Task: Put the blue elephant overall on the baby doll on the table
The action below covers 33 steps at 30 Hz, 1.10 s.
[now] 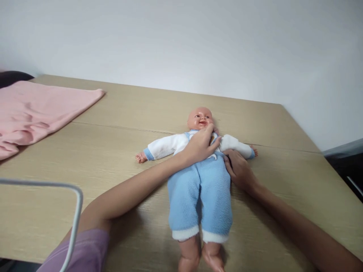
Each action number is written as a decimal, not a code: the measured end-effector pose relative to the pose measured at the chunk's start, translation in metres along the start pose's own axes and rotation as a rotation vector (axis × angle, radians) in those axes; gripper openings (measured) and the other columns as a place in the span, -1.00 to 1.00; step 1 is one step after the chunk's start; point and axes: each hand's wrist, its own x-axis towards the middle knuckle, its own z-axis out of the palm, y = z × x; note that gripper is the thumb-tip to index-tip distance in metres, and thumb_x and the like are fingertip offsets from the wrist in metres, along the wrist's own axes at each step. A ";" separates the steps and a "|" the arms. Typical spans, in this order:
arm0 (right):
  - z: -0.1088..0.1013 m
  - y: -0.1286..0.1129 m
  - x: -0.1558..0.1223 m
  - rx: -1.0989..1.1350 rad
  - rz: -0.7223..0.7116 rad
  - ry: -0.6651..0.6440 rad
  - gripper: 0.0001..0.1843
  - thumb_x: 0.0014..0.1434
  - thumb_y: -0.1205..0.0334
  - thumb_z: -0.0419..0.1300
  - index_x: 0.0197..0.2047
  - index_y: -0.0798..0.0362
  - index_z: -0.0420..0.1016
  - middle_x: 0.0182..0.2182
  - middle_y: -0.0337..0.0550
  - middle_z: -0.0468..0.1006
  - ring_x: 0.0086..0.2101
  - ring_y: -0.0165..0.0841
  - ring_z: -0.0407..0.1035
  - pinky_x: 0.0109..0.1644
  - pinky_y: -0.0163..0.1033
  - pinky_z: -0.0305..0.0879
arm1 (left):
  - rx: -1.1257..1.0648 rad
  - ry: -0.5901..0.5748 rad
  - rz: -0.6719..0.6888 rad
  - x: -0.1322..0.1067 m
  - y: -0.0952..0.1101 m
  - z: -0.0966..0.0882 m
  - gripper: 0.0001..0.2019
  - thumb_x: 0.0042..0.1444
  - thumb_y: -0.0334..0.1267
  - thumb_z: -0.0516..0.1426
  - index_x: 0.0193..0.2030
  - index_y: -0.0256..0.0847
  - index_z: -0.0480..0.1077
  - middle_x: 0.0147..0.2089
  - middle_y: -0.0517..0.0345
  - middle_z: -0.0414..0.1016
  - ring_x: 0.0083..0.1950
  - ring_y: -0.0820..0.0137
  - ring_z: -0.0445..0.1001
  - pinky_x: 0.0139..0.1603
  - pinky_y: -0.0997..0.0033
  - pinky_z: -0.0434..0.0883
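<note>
A baby doll (198, 196) in a light blue and white fleecy outfit lies on its back, head away from me and arms spread. My left hand (201, 145) reaches across its chest, fingers bent onto the front of the outfit just below the chin. It covers much of the chest. At the doll's side, under the sleeve on my right, my right hand (239, 170) is closed against the outfit's edge near the waist. Its fingertips are partly hidden. The doll's bare feet point toward me.
The doll rests on a wooden table (136, 109) with a seam across it. Pink cloth (42, 109) lies crumpled at the left. A white bent rod (78, 211) stands in the near left foreground. Behind the table rises a pale wall (181, 45).
</note>
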 end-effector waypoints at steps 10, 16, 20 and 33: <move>-0.011 0.038 0.005 -0.305 -0.071 0.347 -0.83 0.49 0.16 0.20 0.10 -0.06 0.44 0.01 0.10 0.64 0.03 0.07 0.51 0.22 0.27 0.39 | 0.341 -0.070 0.277 0.001 0.021 -0.016 -0.76 0.60 -0.21 -0.02 0.08 -0.18 0.45 0.17 -0.16 0.60 0.17 0.03 0.44 0.32 -0.02 0.36; -0.034 0.084 0.006 -0.074 -0.122 0.095 -0.49 0.43 -0.05 0.32 0.32 -0.02 0.45 0.19 0.19 0.64 0.20 0.13 0.54 0.34 0.31 0.45 | 0.346 -0.262 0.362 -0.010 0.041 -0.010 -0.70 0.61 -0.10 0.03 0.16 -0.19 0.51 0.19 -0.15 0.62 0.20 0.03 0.49 0.24 0.01 0.37; -0.040 0.098 0.005 -0.026 -0.080 -0.006 -0.38 0.34 -0.13 0.42 0.32 0.01 0.50 0.17 0.19 0.70 0.15 0.15 0.61 0.29 0.28 0.52 | 0.360 -0.366 0.310 -0.017 0.033 0.007 -0.79 0.49 -0.17 0.17 0.09 -0.20 0.56 0.10 -0.08 0.67 0.17 0.03 0.52 0.23 0.00 0.37; -0.027 0.097 0.006 -0.170 -0.197 0.136 -0.48 0.24 0.10 0.35 0.23 0.02 0.55 0.07 0.15 0.77 0.06 0.12 0.66 0.23 0.24 0.47 | 0.314 -0.288 0.257 -0.019 0.032 0.008 -0.65 0.46 -0.14 0.21 0.27 -0.23 0.41 0.33 -0.20 0.54 0.29 -0.03 0.51 0.35 -0.05 0.42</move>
